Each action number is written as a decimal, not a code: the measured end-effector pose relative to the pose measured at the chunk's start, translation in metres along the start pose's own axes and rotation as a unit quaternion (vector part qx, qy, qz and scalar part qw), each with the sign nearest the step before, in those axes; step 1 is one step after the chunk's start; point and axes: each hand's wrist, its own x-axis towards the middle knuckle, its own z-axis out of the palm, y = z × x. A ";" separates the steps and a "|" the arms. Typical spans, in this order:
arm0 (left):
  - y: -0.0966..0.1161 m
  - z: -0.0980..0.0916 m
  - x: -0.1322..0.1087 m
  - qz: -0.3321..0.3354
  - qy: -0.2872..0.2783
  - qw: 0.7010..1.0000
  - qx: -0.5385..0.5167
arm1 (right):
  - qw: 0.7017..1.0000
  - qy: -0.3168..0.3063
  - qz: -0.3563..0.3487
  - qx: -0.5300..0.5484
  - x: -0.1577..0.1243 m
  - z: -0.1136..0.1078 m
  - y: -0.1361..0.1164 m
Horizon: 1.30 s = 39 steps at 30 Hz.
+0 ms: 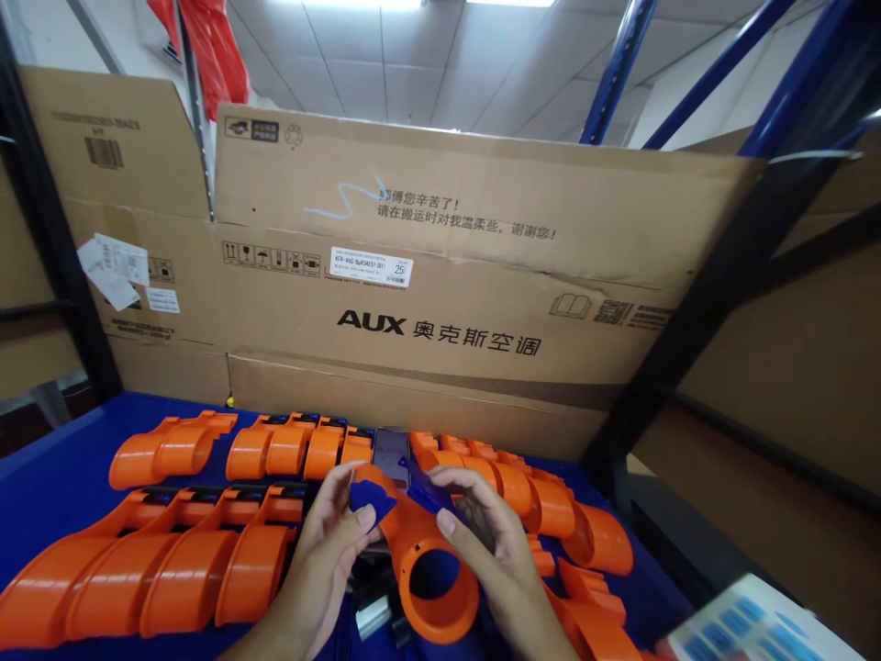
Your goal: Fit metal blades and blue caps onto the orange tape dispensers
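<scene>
Between my hands is an orange plastic part point(413, 525) with a wide round ring at its lower end, tilted toward me. My left hand point(336, 537) pinches its upper end, the thumb pressing on a blue plastic piece point(366, 494) there and the fingers behind. My right hand point(492, 537) is closed on a second blue plastic piece point(428, 491) along the right side of the part's neck, its thumb near the ring. Whether this second piece is seated on the part, I cannot tell. Below the hands lie dark parts and a silvery metal piece point(373, 617), partly hidden.
Rows of similar orange parts lie on the blue tabletop point(41, 464), at left point(189, 569) and right point(551, 505). A phone-like device point(391, 447) lies behind my hands. A cardboard wall point(440, 303) closes the back. A white-and-blue box point(750, 624) stands at front right.
</scene>
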 end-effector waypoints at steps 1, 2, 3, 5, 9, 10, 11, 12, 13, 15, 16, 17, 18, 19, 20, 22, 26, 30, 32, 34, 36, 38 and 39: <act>0.000 0.001 0.000 0.002 0.006 1.000 0.003 | 1.000 -0.006 -0.011 -0.012 0.000 -0.001 0.000; 0.001 0.001 0.001 0.002 0.010 1.000 0.006 | 1.000 -0.015 -0.017 -0.021 0.000 -0.001 0.000; 0.001 0.002 0.001 0.002 0.012 1.000 0.009 | 0.999 -0.023 -0.020 -0.029 0.000 0.000 -0.001; 0.002 0.002 0.002 0.003 0.010 1.000 0.015 | 0.999 -0.031 -0.019 -0.040 0.000 0.002 -0.001; 0.002 0.002 0.003 0.005 0.002 1.000 0.018 | 0.998 -0.031 -0.003 -0.050 -0.001 0.004 -0.002; 0.001 0.001 0.003 0.007 0.000 1.000 0.019 | 0.998 -0.036 0.002 -0.050 -0.001 0.004 -0.002; 0.001 -0.001 0.002 0.011 -0.003 1.000 0.019 | 0.998 -0.045 0.007 -0.050 -0.002 0.004 -0.003; 0.001 -0.002 0.002 0.015 -0.007 1.000 0.020 | 0.997 -0.056 0.010 -0.049 -0.002 0.004 -0.003; 0.000 -0.004 0.001 0.020 -0.011 1.000 0.021 | 0.996 -0.068 0.012 -0.051 -0.003 0.004 -0.003; -0.001 -0.007 -0.002 0.032 -0.020 0.999 0.018 | 0.993 -0.090 0.010 -0.072 -0.005 0.003 -0.003; -0.001 -0.008 -0.003 0.037 -0.024 0.999 0.016 | 0.991 -0.093 0.005 -0.098 -0.007 0.003 -0.002; -0.002 -0.009 -0.005 0.040 -0.027 0.999 0.017 | 0.987 -0.091 -0.004 -0.134 -0.009 0.004 -0.001; -0.001 -0.010 -0.006 0.042 -0.028 0.998 0.023 | 0.980 -0.086 -0.017 -0.177 -0.010 0.004 0.000; -0.001 -0.010 -0.007 0.047 -0.027 0.998 0.035 | 0.971 -0.079 -0.036 -0.221 -0.011 0.004 0.002; 0.000 -0.010 -0.007 0.055 -0.021 0.997 0.053 | 0.961 -0.072 -0.059 -0.261 -0.012 0.005 0.003; 0.002 -0.008 -0.005 0.081 0.000 0.991 0.105 | 0.939 -0.061 -0.119 -0.317 -0.013 0.006 0.005; 0.006 -0.005 0.002 0.130 0.034 0.973 0.188 | 0.907 -0.050 -0.225 -0.352 -0.009 0.005 0.006; 0.006 -0.007 0.003 0.144 0.066 0.964 0.214 | 0.901 -0.060 -0.251 -0.349 -0.006 0.002 0.005; 0.006 -0.008 0.003 0.151 0.078 0.959 0.226 | 0.902 -0.066 -0.252 -0.343 -0.007 0.001 0.006; 0.005 -0.009 0.003 0.156 0.078 0.956 0.235 | 0.903 -0.072 -0.251 -0.341 -0.007 0.001 0.007; 0.005 -0.010 0.004 0.158 0.074 0.955 0.238 | 0.903 -0.073 -0.251 -0.341 -0.007 0.001 0.008; 0.004 -0.011 0.004 0.160 0.077 0.954 0.241 | 0.901 -0.075 -0.252 -0.344 -0.007 0.001 0.009; 0.003 -0.011 0.005 0.161 0.079 0.953 0.243 | 0.900 -0.078 -0.254 -0.346 -0.007 0.001 0.009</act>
